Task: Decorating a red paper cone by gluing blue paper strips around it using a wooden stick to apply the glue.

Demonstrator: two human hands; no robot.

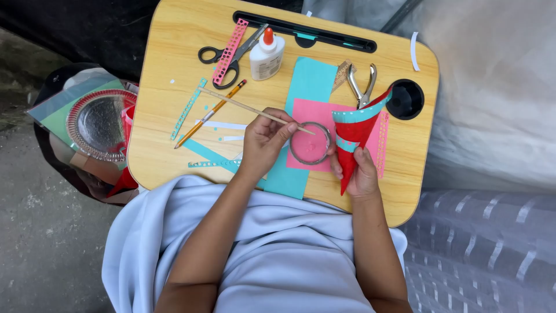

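My left hand (263, 142) grips a thin wooden stick (243, 106) whose tip dips into a small round clear dish (310, 144) standing on a pink paper sheet (321, 113). My right hand (359, 171) holds a red paper cone (352, 136) with a teal dotted band, point down, just right of the dish. Both papers lie on a wooden lap tray (174, 35), the pink one over a teal sheet (310, 78).
On the tray lie black scissors (223, 58), a pink punched strip (230, 43), a white glue bottle with orange cap (266, 55), a pencil (208, 115), a metal hole punch (362, 87), teal strips (188, 107) and a round cup hole (404, 99). A silver foil plate (98, 124) sits left.
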